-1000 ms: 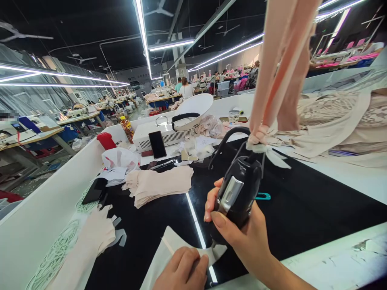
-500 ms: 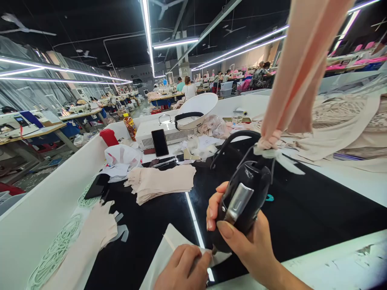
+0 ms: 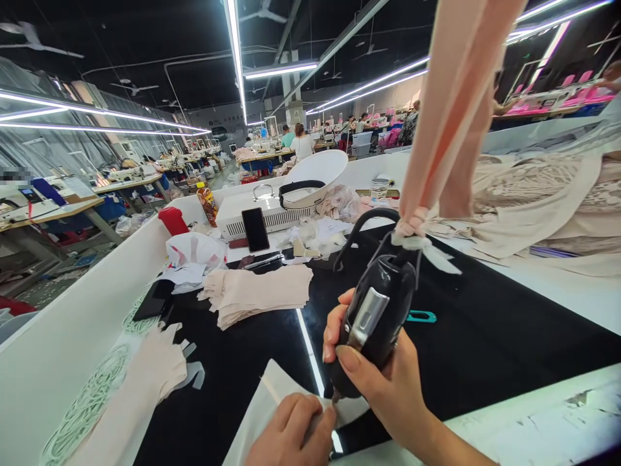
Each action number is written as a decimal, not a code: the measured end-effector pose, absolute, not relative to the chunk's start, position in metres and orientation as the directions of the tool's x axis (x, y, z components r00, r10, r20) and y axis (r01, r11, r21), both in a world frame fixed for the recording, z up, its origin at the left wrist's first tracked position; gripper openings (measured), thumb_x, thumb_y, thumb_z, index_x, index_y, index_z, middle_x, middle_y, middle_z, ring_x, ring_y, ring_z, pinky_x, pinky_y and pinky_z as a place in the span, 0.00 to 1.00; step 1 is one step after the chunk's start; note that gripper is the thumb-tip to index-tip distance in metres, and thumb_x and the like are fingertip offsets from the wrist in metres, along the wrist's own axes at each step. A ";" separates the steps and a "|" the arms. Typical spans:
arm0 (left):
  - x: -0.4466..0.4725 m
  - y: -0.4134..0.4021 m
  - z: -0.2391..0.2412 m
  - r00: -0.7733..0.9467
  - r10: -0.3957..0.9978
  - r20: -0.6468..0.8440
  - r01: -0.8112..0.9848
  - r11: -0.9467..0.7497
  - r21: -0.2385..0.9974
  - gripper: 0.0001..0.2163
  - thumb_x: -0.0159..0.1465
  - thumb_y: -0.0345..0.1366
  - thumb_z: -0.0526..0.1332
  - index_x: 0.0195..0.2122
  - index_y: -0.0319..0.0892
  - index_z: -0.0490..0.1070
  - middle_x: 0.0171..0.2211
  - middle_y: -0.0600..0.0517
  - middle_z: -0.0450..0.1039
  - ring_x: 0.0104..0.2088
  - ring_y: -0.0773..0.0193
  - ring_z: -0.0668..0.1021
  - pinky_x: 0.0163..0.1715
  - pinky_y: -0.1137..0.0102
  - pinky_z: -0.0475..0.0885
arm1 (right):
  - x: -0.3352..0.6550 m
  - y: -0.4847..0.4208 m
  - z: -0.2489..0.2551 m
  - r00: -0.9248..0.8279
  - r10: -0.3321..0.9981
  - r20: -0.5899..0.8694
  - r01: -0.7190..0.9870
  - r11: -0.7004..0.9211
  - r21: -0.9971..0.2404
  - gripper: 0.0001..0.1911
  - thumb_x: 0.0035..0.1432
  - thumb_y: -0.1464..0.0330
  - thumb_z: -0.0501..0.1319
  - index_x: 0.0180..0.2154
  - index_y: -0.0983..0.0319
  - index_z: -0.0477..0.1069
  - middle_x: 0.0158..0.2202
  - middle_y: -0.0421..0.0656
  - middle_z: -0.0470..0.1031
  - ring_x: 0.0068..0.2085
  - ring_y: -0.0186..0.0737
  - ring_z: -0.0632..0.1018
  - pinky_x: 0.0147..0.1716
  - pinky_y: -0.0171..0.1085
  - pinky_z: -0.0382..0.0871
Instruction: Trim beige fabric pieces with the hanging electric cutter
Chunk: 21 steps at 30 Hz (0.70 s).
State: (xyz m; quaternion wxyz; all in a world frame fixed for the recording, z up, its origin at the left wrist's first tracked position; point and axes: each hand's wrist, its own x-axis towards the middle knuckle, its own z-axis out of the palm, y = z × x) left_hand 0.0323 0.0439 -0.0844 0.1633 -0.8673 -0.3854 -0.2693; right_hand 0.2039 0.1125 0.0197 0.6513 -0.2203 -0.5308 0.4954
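My right hand (image 3: pixel 388 388) is wrapped round a black handheld power tool (image 3: pixel 371 310) with a silver switch plate. The tool tilts, its narrow tip pointing down at a pale fabric piece (image 3: pixel 266 404) beside my left fingertips. Closed, with bent fingers pressed together, my left hand (image 3: pixel 294 430) presses that fabric onto the black tabletop (image 3: pixel 233 375); its fingertips are partly hidden. From above, a pink fabric strip (image 3: pixel 444 110) is knotted to the tool's top, where a black cable also runs. Just right of the tool lies a small teal tool (image 3: pixel 422 316).
A stack of beige fabric pieces (image 3: pixel 257 291) lies ahead, left of the middle. Green cord coils (image 3: pixel 90 401) and a beige fabric piece (image 3: pixel 140 382) line the left side. Behind are a phone (image 3: pixel 255 229), a white box (image 3: pixel 237 217) and more fabric (image 3: pixel 533 194) at right.
The black power tool and my right hand have shifted slightly left, with the pink strip. More of the teal tool shows beside them. My left hand stays on the fabric.
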 end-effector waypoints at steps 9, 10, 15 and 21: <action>0.032 0.043 -0.085 0.551 0.602 0.577 0.769 -0.635 -0.072 0.18 0.68 0.20 0.54 0.54 0.39 0.75 0.39 0.47 0.76 0.37 0.60 0.83 0.38 0.72 0.84 | 0.200 0.109 0.026 -0.013 0.891 0.454 -0.384 0.415 -0.825 0.13 0.59 0.71 0.72 0.41 0.55 0.70 0.30 0.37 0.77 0.24 0.35 0.77 0.25 0.34 0.76; 0.032 0.042 -0.085 0.550 0.602 0.579 0.769 -0.636 -0.069 0.18 0.68 0.20 0.54 0.54 0.39 0.75 0.39 0.47 0.75 0.37 0.60 0.83 0.37 0.72 0.84 | 0.199 0.109 0.026 -0.009 0.892 0.452 -0.397 0.411 -0.820 0.13 0.59 0.71 0.72 0.41 0.55 0.70 0.30 0.36 0.76 0.24 0.34 0.76 0.25 0.34 0.76; 0.031 0.042 -0.085 0.557 0.600 0.575 0.760 -0.647 -0.062 0.17 0.68 0.21 0.54 0.54 0.39 0.75 0.39 0.47 0.74 0.36 0.61 0.82 0.37 0.72 0.83 | 0.193 0.110 0.024 -0.019 0.895 0.446 -0.434 0.395 -0.810 0.14 0.58 0.71 0.71 0.41 0.55 0.69 0.30 0.36 0.76 0.25 0.35 0.76 0.25 0.34 0.76; 0.040 0.035 -0.086 0.430 0.696 0.575 0.850 -0.526 0.001 0.18 0.69 0.21 0.53 0.54 0.45 0.74 0.39 0.49 0.73 0.36 0.61 0.81 0.38 0.71 0.82 | 0.190 0.110 0.024 -0.020 0.905 0.424 -0.388 0.384 -0.838 0.14 0.57 0.70 0.72 0.41 0.56 0.70 0.29 0.36 0.77 0.24 0.34 0.77 0.27 0.34 0.77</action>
